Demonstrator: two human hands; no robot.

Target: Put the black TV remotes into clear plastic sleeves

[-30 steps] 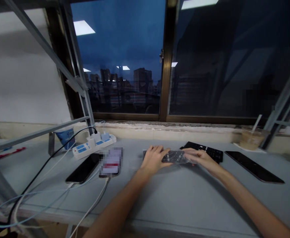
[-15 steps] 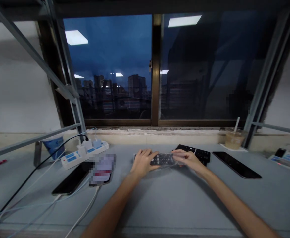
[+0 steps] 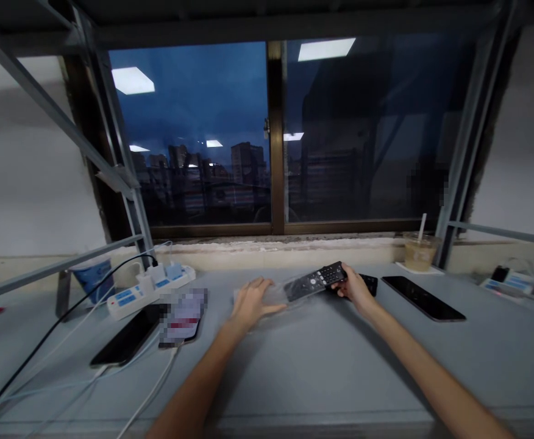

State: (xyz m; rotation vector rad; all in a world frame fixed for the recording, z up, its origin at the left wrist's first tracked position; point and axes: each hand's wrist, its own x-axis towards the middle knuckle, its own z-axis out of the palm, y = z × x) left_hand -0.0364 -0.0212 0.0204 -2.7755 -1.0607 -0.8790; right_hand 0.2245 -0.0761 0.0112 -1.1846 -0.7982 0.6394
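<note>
A black remote control (image 3: 332,274) slants above the desk, its upper end bare and its lower part inside a clear plastic sleeve (image 3: 274,305). My right hand (image 3: 355,288) is closed around the bare upper end. My left hand (image 3: 251,303) lies over the sleeve, fingers stretched out and thumb apart, touching the plastic. Just behind my right hand, another dark object with buttons (image 3: 369,283) rests on the desk, mostly hidden by the hand and the remote.
On the left are a white power strip (image 3: 127,300), a black phone (image 3: 127,335), a lit phone (image 3: 185,317), cables and a blue cup (image 3: 94,279). To the right lie a dark phone (image 3: 422,297), a drink cup (image 3: 420,251) and another power strip (image 3: 507,281). Metal posts frame the window.
My right hand has drawn the remote up and rightward, partly out of the sleeve. My left hand's fingers have spread off the remote, staying on the plastic. The view has shifted slightly.
</note>
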